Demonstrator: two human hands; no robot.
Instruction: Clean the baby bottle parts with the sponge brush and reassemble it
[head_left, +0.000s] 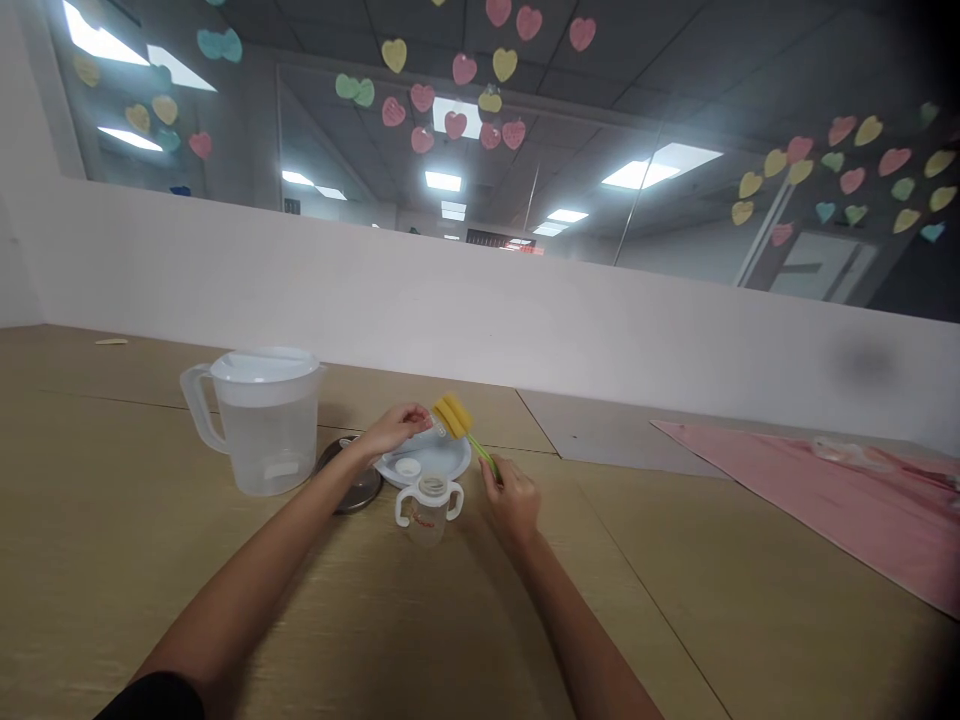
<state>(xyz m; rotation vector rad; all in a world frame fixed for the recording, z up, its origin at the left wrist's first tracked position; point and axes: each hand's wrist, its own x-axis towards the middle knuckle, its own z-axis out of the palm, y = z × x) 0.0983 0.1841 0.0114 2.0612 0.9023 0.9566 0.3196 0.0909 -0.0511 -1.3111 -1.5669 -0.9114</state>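
Above the table [135, 520], right hand [511, 505] gripping a sponge brush [452, 415], left hand [394, 430] pinching clear plastic [439, 426]

Right hand [514, 505] holding green-handled sponge brush [452, 416], left hand [394, 430] beside its head, white plate [424, 460], plastic pitcher [262, 425]

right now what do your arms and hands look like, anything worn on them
The left hand and right hand are bare, without gloves, as are the left forearm and right forearm; a dark sleeve ends near the left elbow.
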